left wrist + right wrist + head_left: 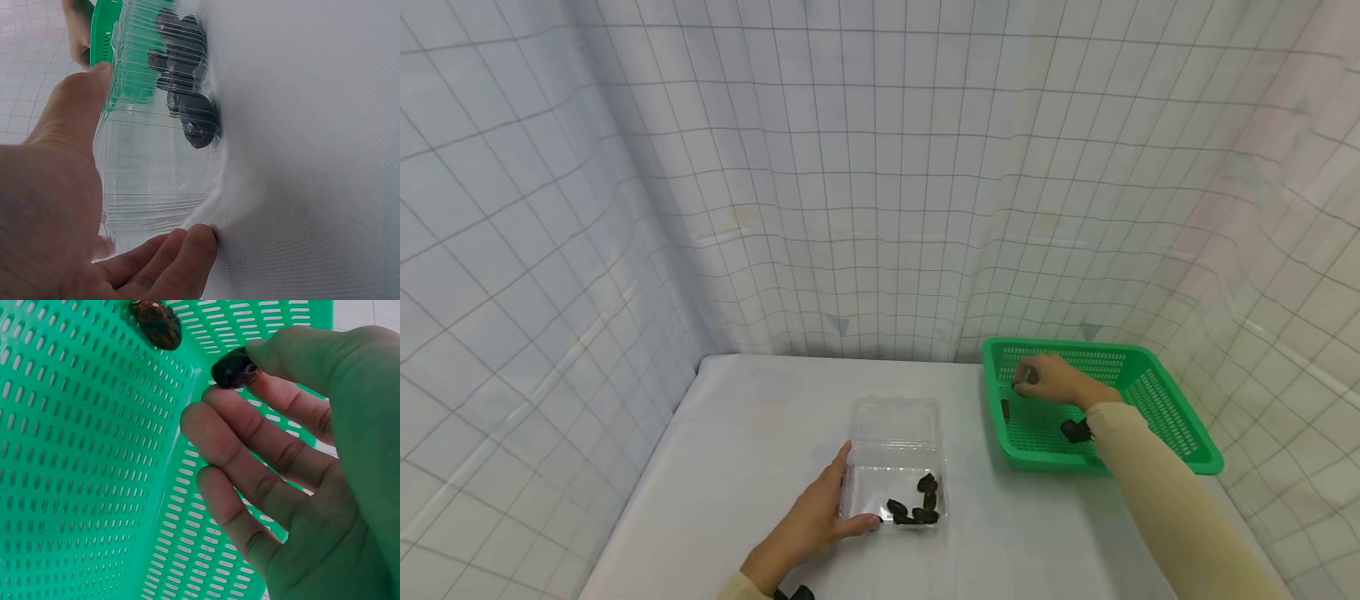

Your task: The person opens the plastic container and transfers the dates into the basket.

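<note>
Right grip (294,456) pinches a dark shell (232,367) between thumb and fingertip inside the green basket (1180,433); left grip (820,521), fingers straight, steadies the clear plastic box (891,442) on the worktop (737,450), more shells (917,504) lying in it

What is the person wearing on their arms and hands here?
Both hands are bare: no gloves, rings or markings show. The right hand comes out of a long, plain beige sleeve that ends at the wrist. At the left hand only a sliver of a similar beige cuff shows at the picture's bottom edge.
</note>
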Available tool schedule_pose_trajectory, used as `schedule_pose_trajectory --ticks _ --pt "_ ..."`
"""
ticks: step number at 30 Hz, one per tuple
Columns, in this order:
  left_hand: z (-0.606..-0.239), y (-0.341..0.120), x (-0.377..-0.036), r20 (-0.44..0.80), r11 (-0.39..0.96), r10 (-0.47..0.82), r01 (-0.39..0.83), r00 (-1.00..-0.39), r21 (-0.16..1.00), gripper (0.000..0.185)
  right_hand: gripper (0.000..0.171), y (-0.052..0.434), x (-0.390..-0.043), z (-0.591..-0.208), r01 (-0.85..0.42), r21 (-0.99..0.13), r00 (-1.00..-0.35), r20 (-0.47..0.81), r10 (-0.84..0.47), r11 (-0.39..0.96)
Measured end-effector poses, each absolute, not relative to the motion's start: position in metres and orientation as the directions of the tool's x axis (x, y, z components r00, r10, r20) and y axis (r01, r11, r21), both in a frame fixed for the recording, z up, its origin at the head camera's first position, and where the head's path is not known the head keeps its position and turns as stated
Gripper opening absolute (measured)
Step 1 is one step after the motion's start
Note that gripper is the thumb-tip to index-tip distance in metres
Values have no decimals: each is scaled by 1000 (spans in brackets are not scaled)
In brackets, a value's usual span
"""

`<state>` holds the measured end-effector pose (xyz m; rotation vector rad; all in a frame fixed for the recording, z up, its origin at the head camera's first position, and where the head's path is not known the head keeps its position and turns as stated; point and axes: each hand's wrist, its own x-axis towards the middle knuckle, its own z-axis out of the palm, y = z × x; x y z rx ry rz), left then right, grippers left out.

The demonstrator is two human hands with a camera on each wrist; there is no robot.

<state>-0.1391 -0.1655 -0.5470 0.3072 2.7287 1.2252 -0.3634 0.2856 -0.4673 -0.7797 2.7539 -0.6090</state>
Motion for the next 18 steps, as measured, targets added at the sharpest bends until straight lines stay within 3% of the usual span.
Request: schedule_pose_trajectory --ticks 10,18 --pt "-546 -165 -140 -41 650 236 126 -971 749 132 22 291 -357 -468 -415 -441 -843 -142 -519 796" --pt "-544 -164 -140 -49 678 237 129 -970 724 134 22 288 -348 -463 -446 -454 -841 -80 -534 771"
